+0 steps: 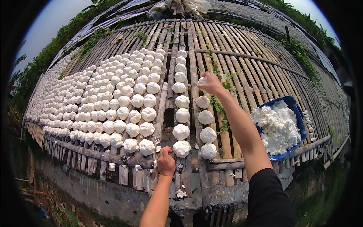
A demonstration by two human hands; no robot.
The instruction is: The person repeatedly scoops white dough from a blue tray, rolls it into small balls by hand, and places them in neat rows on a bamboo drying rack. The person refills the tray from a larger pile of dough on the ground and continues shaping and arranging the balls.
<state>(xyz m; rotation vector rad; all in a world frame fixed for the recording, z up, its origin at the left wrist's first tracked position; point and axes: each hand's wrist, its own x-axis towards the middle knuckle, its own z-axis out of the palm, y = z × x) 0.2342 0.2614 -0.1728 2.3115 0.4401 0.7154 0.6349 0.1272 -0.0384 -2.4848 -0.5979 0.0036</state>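
Note:
My right hand reaches far out over a bamboo slat rack and is closed around a white dough-like ball, setting it at the far end of a short column of white balls. My left hand rests in a fist on the rack's near edge, beside the nearest ball of the neighbouring column; nothing shows in it. To the left, many rows of the same white balls cover the rack.
A blue basin heaped with white crumbly paste sits on the rack at the right. Green weeds grow up through the slats. A wall and ground lie below the near edge; greenery rims the rack.

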